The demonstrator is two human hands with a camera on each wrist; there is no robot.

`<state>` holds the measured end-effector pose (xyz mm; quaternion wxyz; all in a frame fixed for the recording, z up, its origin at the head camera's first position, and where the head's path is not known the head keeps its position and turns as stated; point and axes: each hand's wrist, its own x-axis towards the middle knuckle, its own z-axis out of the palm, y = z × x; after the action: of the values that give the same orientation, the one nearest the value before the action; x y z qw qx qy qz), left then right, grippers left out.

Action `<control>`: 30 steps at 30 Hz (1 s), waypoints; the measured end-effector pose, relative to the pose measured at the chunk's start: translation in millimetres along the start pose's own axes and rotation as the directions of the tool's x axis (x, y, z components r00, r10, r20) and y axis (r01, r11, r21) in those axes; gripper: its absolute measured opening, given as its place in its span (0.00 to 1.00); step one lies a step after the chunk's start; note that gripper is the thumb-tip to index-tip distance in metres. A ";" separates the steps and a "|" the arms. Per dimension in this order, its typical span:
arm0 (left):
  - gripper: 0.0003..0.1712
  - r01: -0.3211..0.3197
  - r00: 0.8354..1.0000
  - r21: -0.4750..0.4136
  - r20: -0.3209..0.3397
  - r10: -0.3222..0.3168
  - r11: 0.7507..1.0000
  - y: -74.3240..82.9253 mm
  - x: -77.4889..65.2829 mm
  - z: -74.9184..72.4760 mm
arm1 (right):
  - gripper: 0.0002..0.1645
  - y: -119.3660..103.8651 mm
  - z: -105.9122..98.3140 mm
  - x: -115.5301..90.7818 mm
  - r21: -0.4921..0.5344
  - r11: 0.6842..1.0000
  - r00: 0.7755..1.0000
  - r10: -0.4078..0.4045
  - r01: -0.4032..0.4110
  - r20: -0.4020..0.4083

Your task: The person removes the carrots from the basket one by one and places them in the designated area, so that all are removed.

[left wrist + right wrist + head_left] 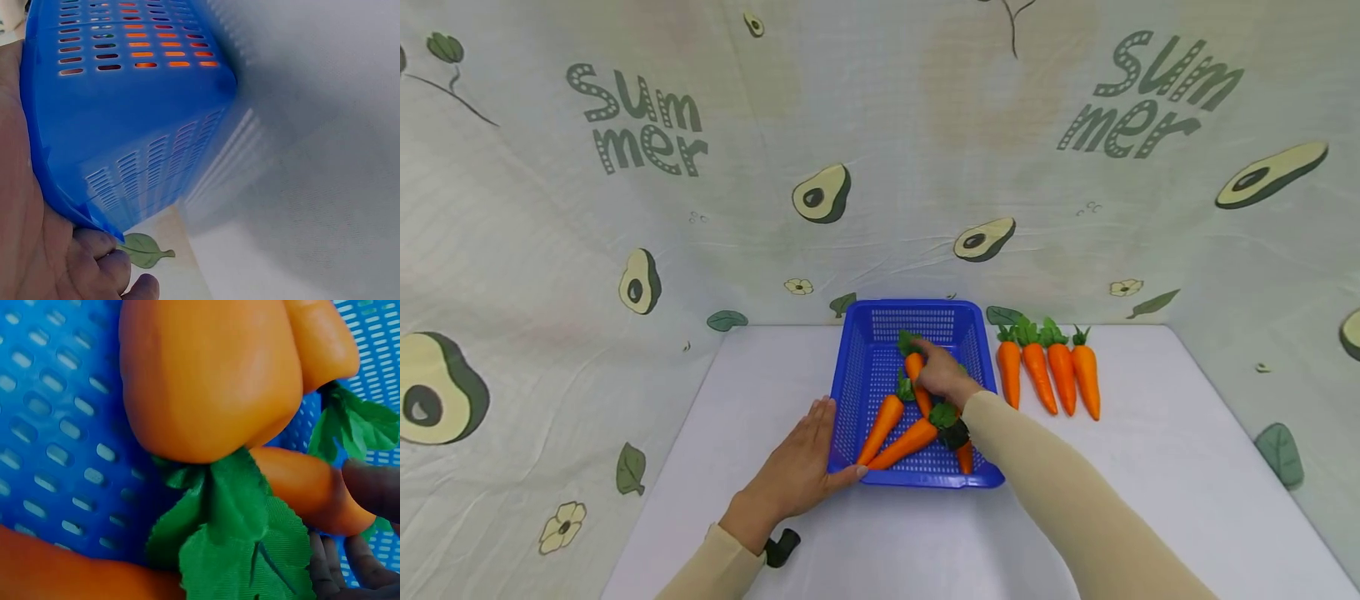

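A blue plastic basket (912,479) with slotted walls holds several orange carrots with green leafy tops. My right hand (942,372) reaches inside, its thumb and fingers pinching the leafy end of a carrot (914,367) toward the back. In the right wrist view, that carrot (300,487) lies between the thumb and fingers, behind a larger-looking carrot (209,375). Straight fingers of my left hand (801,458) rest along the basket's left rim, with the thumb at the front corner. Nearer the front lie two slanting carrots (880,429) (906,443); my right wrist partly hides another (965,457).
Right of the basket, several carrots (1063,379) lie side by side on the white table (1150,467), leaves toward the back. A printed cloth (895,108) with avocados and lettering hangs behind the table and along its sides.
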<state>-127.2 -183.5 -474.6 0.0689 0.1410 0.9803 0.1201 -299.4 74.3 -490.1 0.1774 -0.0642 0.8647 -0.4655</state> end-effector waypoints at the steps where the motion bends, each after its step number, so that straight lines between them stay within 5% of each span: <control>1: 0.69 0.000 1.000 0.001 0.003 0.000 1.000 0.0 0.0 0.0 | 0.56 0.8 0.3 1.0 -0.023 1.000 1.000 -0.002 0.002 0.005; 15: 0.69 0.010 1.000 -0.016 0.013 -0.010 1.000 0.6 0.5 -0.3 | 0.50 -0.1 -0.6 6.0 -0.153 0.988 0.993 0.036 -0.019 0.111; 30: 0.69 0.006 1.000 -0.021 -0.004 -0.006 1.000 0.1 1.4 1.8 | 0.45 -5.2 -3.7 6.1 0.177 0.984 0.996 -0.013 -0.003 0.089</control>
<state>-128.2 -182.6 -476.4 0.0686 0.1372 0.9795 0.1307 -306.6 72.6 -485.4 0.2201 -0.0713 0.8109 -0.5376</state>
